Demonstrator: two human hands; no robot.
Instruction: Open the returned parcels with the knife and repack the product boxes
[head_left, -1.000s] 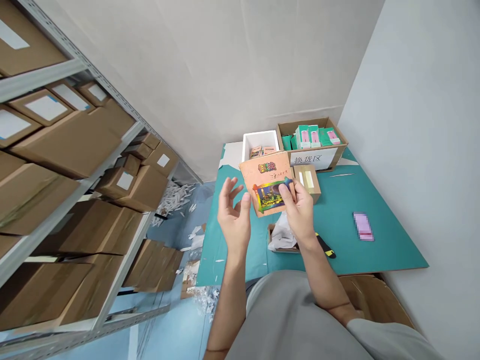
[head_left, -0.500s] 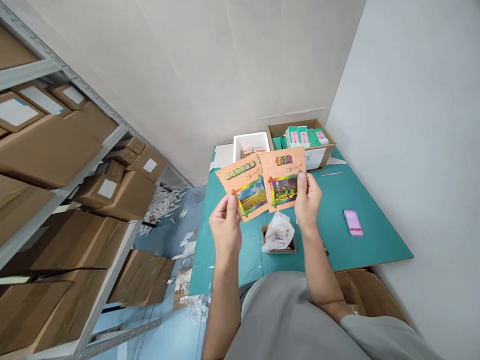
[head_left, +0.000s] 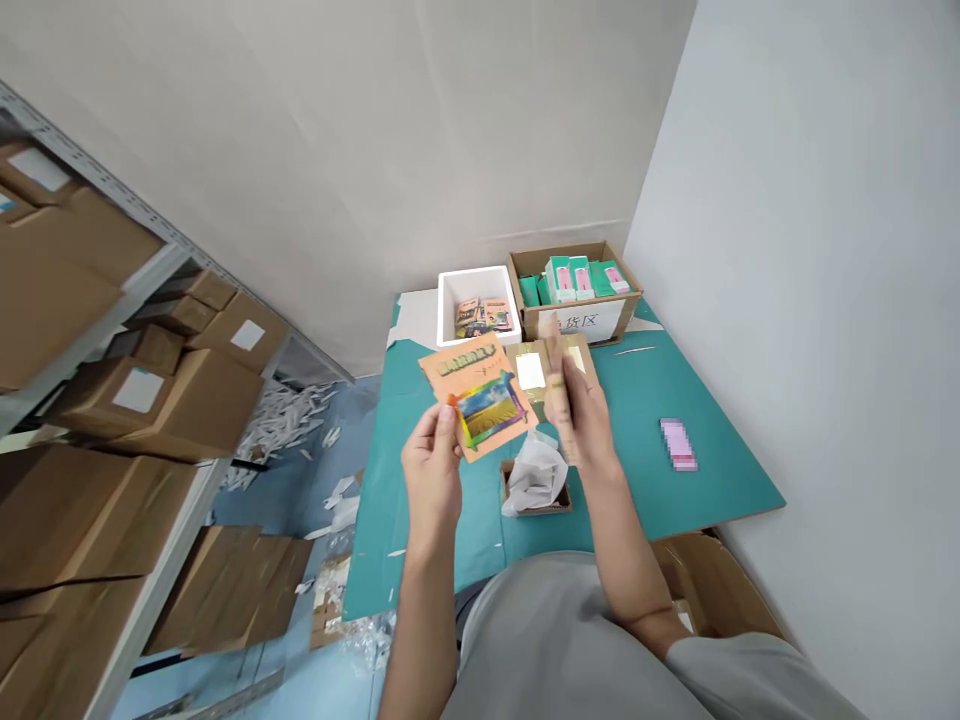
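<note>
My left hand pinches the lower left corner of an orange card with a bright landscape picture, held up over the green table. My right hand is closed on a second orange card, turned edge-on and blurred by motion. Just below both hands sits a small open cardboard box with crumpled white paper in it. A small brown box with white labels lies behind the cards.
At the table's back stand a white foam box of cards and a cardboard box of green and pink packs. A pink item lies right. Shelves of cartons fill the left. Paper scraps litter the blue floor.
One second ago only my right hand held the cards. They were then split, one in each hand. Now my right hand has turned its card edge-on, and the view has shifted right.
</note>
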